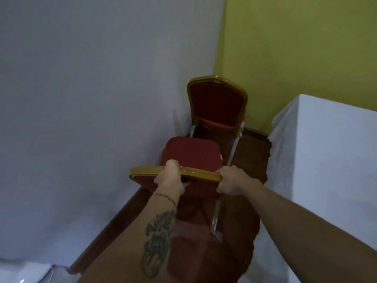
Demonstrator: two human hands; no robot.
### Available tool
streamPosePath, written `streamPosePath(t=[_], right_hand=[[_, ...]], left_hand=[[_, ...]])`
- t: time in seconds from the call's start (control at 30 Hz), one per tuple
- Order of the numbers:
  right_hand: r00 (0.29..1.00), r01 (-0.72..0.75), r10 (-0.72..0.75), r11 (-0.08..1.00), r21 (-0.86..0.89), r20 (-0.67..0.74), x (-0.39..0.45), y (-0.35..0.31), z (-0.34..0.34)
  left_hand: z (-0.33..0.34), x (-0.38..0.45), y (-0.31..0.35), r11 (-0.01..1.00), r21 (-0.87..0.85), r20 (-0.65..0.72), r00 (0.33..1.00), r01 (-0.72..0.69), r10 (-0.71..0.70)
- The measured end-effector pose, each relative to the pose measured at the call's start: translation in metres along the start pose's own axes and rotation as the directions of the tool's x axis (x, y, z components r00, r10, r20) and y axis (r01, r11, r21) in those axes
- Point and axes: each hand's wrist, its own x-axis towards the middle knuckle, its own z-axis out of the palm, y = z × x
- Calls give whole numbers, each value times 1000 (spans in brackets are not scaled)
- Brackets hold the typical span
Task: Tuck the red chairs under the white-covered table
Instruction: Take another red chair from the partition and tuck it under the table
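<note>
A red chair (190, 153) with a gold-framed backrest stands right in front of me, its seat pointing away. My left hand (170, 177) grips the top rail of the backrest near its middle. My right hand (230, 180) grips the same rail at its right end. A second red chair (216, 101) with a gold frame stands farther off in the corner, its back toward me. The white-covered table (318, 152) stands to the right, its cloth hanging to the floor. Both chairs are left of the table, apart from it.
A white cloth-draped surface (81, 111) fills the left side, close to the near chair. A yellow-green wall (295, 41) rises behind the far chair. The red-brown floor (251, 160) forms a narrow aisle between the two white cloths.
</note>
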Motion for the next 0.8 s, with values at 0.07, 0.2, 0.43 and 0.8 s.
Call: streamPosePath(t=[0.07,0.2,0.43,0.8], right_hand=[[999,-35,36,999,7,-12,1,-13,0],[998,-65,65,998,-12,-20,1,-46,3],[994,-104,103,994,-23,-22,-2,-100,22],[985,-172,173,985,-26,29,-27,-100,19]], left_hand=[[-3,13,13,998,18,42,998,54,-55],[-13,40,44,988,129,103,990,85,-98],[-31,55,93,926,377,217,969,29,-119],[14,71,95,781,620,352,917,-77,-189]])
